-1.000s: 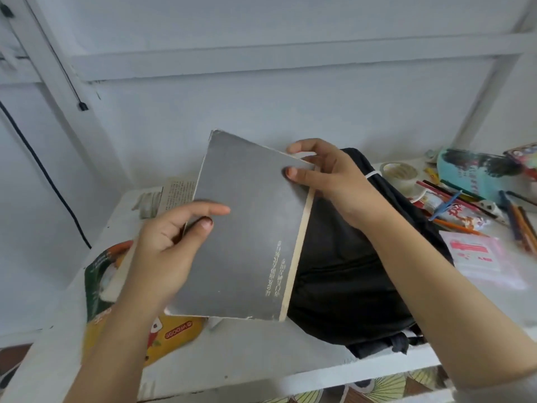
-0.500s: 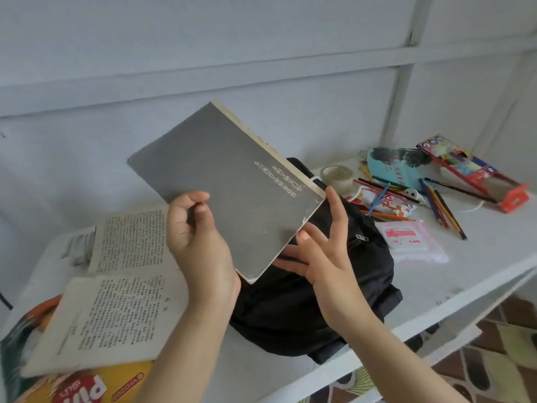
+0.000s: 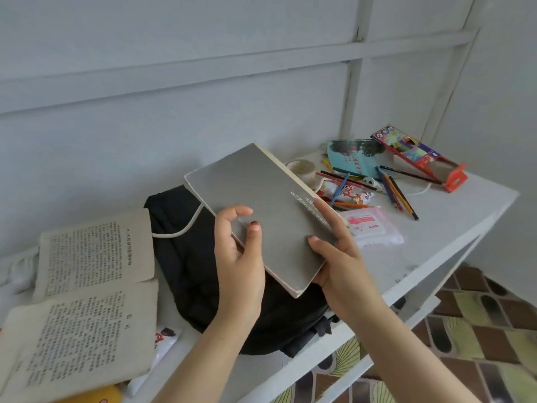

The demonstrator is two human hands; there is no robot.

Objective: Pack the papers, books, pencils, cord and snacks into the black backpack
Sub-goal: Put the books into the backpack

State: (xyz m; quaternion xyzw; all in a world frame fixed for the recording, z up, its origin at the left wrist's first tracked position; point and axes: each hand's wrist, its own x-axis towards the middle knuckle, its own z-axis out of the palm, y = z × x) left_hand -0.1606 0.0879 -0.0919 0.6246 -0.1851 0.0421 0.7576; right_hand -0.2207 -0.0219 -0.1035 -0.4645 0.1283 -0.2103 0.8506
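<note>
White tabletop (image 3: 453, 216) runs across the frame, and the black backpack (image 3: 186, 266) lies slumped at centre, soft and floppy, mouth not visible from here. At lower left, the yellowed printed pages (image 3: 87, 286) sit spread open: thin, limp sheets that look easy to crease.

Now the main event: the grey book (image 3: 261, 205) is up in the air just above the backpack, tilted, at centre frame. It has a plain matt grey cover, a line of small pale lettering near its right edge, and cream page edges. It looks like a stiff, light paperback, not slippery, best held by its near edges, and that's where the hands are. The left hand (image 3: 235, 269) clasps the near left edge, thumb on the cover. The right hand (image 3: 340, 266) cradles the near corner, thumb on top, forefinger along the side.

At upper right, loose coloured pencils (image 3: 398, 193) lie scattered, thin and likely to roll. A white cord (image 3: 186, 228) drapes over the backpack.
</note>
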